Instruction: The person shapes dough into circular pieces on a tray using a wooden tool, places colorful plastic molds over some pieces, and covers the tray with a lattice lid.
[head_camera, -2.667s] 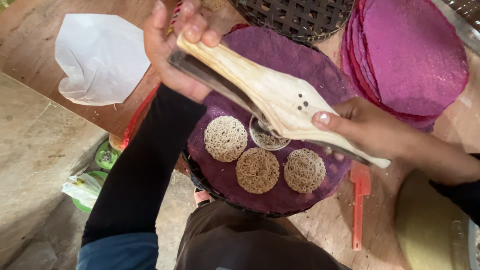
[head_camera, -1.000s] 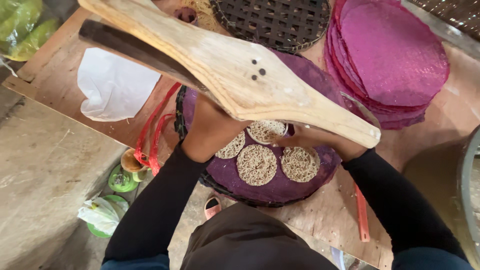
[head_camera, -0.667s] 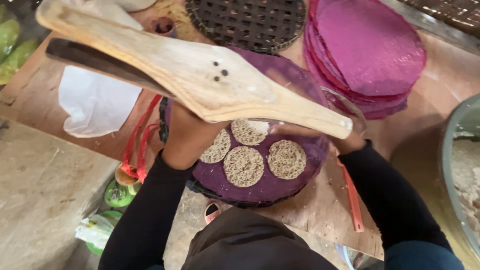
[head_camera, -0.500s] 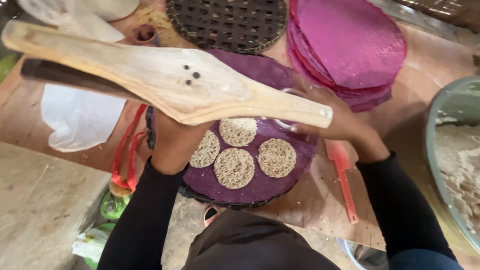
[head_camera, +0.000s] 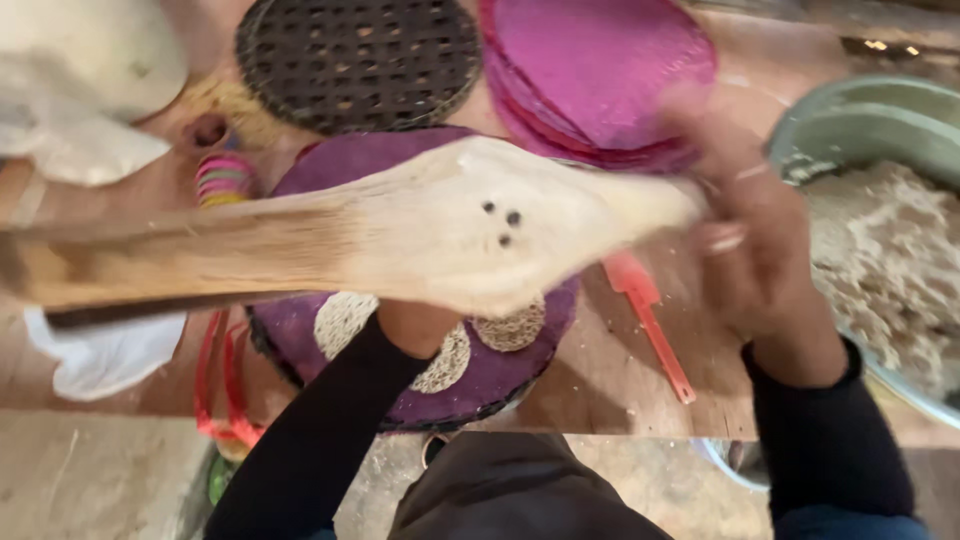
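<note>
We see the wooden paddle (head_camera: 420, 240) lying almost level across the view, its long axis running left to right, the narrow handle end at the right and the long flat end reaching off to the left. Half a second ago it slanted down toward the right; now it has swung nearly horizontal and sits closer to the camera, hiding more of the purple tray (head_camera: 500, 380) beneath. The right hand (head_camera: 750, 250) meets the narrow end, its fingers curled around it as far as the blur lets us judge. The left hand (head_camera: 415, 325) is under the wide middle (we cannot tell how its fingers lie). Three small round meshy cakes (head_camera: 510, 330) peek out on the tray. Farther out on the surface lie a red scraper (head_camera: 650, 320), a stack of purple discs (head_camera: 600, 70), a dark woven mat (head_camera: 360, 60) and a bowl of crumbly meal (head_camera: 880, 270).
</note>
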